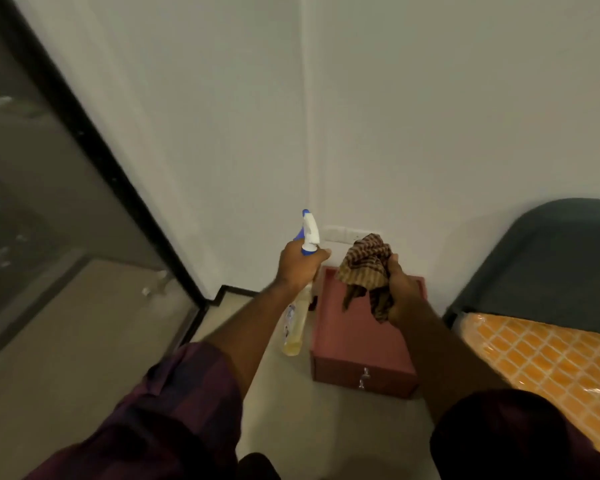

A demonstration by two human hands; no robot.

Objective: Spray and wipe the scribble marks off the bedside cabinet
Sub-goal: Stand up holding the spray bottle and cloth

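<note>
- In the head view, both forearms are stretched forward and down toward a room corner, and dark purple sleeves are seen at the bottom of the frame.
- The spray bottle is gripped at its neck by the left hand, with the fingers curled round it just below the white and blue trigger head. The trigger head is pointed up and away, toward the wall. The clear body, filled with pale yellow liquid, hangs down below the hand.
- A bunched brown checked cloth is clutched in the right hand, and loose ends of it dangle beneath the fingers.
- The bedside cabinet, reddish pink, is set on the pale floor against the white wall, below and between the 2 hands. The cloth is held in the air above its far end, and the bottle is held in front of its left side.
- 2 small metal knobs are seen on the near front face of the cabinet.
- A white switch plate is fixed on the wall just behind the bottle head and the cloth.
- A bed with an orange patterned mattress and a dark green headboard is placed just to the right of the cabinet.
- A glass panel in a black frame is seen along the left.
</note>
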